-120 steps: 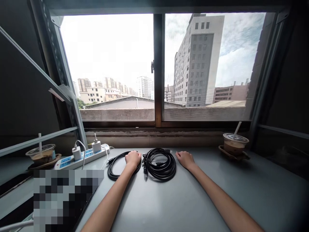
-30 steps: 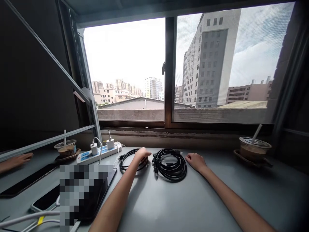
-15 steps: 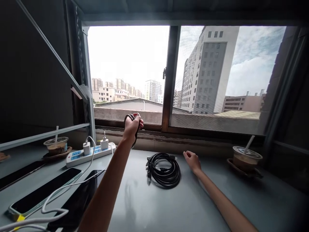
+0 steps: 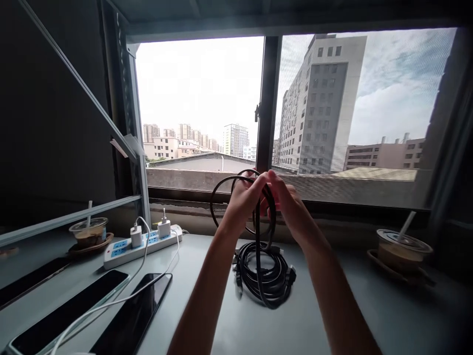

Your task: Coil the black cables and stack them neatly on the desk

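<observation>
Half a second ago one hand rested on the surface [image 4: 244, 328] beside the coil of black cable [image 4: 244, 271]. That right hand [image 4: 291, 204] is now up in the air next to the left hand [image 4: 242, 199], and the loops of the held cable [image 4: 257, 227] have spread out wide.

Both hands meet near the middle of the frame. The left hand is closed around the held cable. The right hand's fingers are pinched on it too, though some fingers are hidden. One big loop sticks out past the left hand. A long part hangs straight down, so it runs up and down in the frame. The coil lies flat right below the hands, and both hands look about as near to it. I cannot tell if the hanging part touches it.

At the left, a clear cup [image 4: 88, 231] sits on a brown tray [image 4: 90, 249]. At the right, another cup [image 4: 404, 249] sits on its own tray [image 4: 373, 260]. Each has brown drink and a straw inside.
</observation>
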Available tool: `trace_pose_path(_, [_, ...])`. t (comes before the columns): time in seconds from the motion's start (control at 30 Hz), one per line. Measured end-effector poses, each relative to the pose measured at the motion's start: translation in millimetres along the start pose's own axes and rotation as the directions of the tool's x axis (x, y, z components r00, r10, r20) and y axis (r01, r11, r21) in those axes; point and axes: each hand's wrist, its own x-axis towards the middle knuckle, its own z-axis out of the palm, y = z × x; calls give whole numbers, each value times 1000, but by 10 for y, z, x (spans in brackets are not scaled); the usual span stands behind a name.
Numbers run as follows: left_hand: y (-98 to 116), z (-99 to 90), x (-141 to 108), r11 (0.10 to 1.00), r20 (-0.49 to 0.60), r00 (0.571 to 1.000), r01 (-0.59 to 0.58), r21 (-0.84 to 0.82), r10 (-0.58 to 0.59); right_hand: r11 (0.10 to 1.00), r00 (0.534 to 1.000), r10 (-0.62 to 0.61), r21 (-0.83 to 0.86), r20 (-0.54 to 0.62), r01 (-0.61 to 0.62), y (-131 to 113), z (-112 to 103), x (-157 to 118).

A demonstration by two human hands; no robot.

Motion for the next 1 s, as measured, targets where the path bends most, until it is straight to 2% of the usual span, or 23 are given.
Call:
trace_pose_path(0.13, [94, -88, -19, 998, -56, 998, -15, -58, 11, 996, 981, -55, 85, 187, 40, -87, -13, 23])
trace_pose_path(0.23, [126, -114, -45, 997, -35, 998, -51, -66, 48, 990, 972, -25, 144, 236, -9, -58, -114, 21])
trace_pose_path(0.3, [129, -122, -58, 995, -8, 996, -84, -45, 84, 991, 983, -4, 133, 185, -21, -28, -210, 32])
trace_pose_path(0.37, [134, -142, -58, 994, -28, 996, -88, -65, 87, 990, 994, 24, 139, 102, -38, 2, -312, 50])
trace_pose_path(0.47, [165, -204, -31, 969, -44, 999, 10, -248, -21, 970, 993, 85, 233, -77, -65, 30, -455, 69])
trace_pose_path(0.57, [208, -268, 4, 885, -19, 993, 96, -456, -117, 940, 968, 81, 342, -239, 5, -1, -586, 45])
trace_pose_path(0.63, [220, -289, 18, 849, -42, 985, 121, -515, -166, 943, 960, 56, 331, -276, 40, -68, -669, -5])
trace_pose_path(0.73, [205, -300, 14, 863, -80, 977, 135, -487, -198, 973, 953, 59, 229, -296, 10, -214, -782, -125])
trace_pose_path(0.83, [184, -330, -17, 906, -203, 973, 13, -422, -109, 980, 924, 91, 199, -372, -16, -343, -894, -274])
trace_pose_path(0.93, [198, -393, -59, 935, -373, 928, -149, -322, 19, 977, 895, 72, 211, -441, 26, -395, -1037, -419])
trace_pose_path(1.0, [219, -439, -78, 948, -424, 902, -202, -246, 82, 974, 899, 15, 210, -438, 86, -387, -1148, -494])
